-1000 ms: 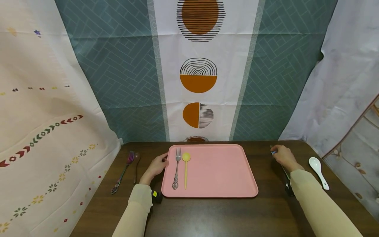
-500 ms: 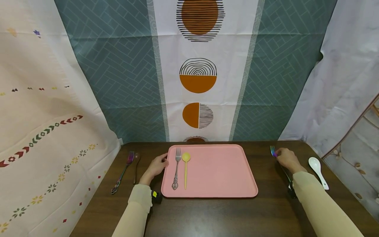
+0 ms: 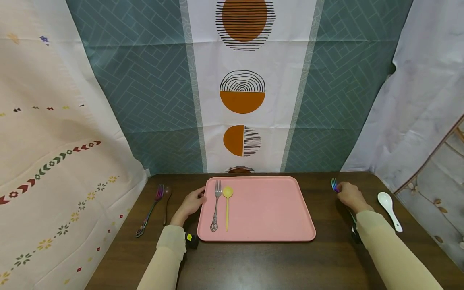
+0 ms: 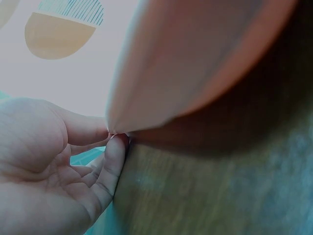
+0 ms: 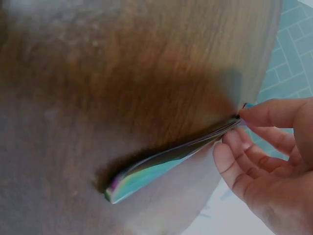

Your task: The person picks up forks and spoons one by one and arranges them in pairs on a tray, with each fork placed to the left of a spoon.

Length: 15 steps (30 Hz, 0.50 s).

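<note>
A pink tray (image 3: 268,209) lies on the table, carrying a silver fork (image 3: 216,201) and a yellow spoon (image 3: 227,197) side by side near its left edge. My left hand (image 3: 191,204) pinches the tray's left rim between thumb and finger; in the left wrist view the thumb and fingertip meet at the edge of the tray (image 4: 195,63). To the right of the tray, my right hand (image 3: 352,196) pinches a rainbow-coloured fork (image 3: 334,185) just behind its tines. The shiny handle of this fork (image 5: 156,171) runs back along the table in the right wrist view.
A white spoon (image 3: 388,204) lies right of my right forearm. At the left, a purple-green fork (image 3: 154,203) and a brown spoon (image 3: 167,197) rest on the dark wooden table (image 3: 264,266). Patterned cloth (image 3: 243,100) hangs along the back edge.
My right hand has slid slightly back along the rainbow fork, leaving its tines in view. My left hand stays at the tray's rim.
</note>
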### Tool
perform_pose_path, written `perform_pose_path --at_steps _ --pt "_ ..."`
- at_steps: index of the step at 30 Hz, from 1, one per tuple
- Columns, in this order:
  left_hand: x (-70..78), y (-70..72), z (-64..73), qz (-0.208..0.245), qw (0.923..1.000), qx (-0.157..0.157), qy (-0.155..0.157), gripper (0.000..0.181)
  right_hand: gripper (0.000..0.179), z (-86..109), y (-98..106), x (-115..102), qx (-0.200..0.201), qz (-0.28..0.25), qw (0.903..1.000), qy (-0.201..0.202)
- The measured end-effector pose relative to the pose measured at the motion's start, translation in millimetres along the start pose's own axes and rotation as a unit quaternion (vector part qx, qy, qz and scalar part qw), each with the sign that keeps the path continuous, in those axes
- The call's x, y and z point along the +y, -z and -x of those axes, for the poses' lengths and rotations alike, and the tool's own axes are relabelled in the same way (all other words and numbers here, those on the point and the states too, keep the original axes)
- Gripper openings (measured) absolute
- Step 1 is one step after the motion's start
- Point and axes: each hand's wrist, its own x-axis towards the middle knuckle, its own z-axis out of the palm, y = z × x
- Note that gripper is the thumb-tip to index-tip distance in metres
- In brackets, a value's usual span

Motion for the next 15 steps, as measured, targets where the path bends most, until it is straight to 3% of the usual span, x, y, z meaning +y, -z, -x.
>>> perform_pose_path --at_steps 9,15 --pt "1.4 -0.1 0.5 -0.002 1.0 0.0 -0.004 0.053 0.039 -1.6 -1.0 -1.9 -0.002 0.03 0.9994 0.019" --pt "0.6 -0.1 0.4 -0.004 1.0 -0.001 -0.005 0.053 0.03 -2.3 -2.9 -3.4 -0.005 0.035 0.9993 0.013"
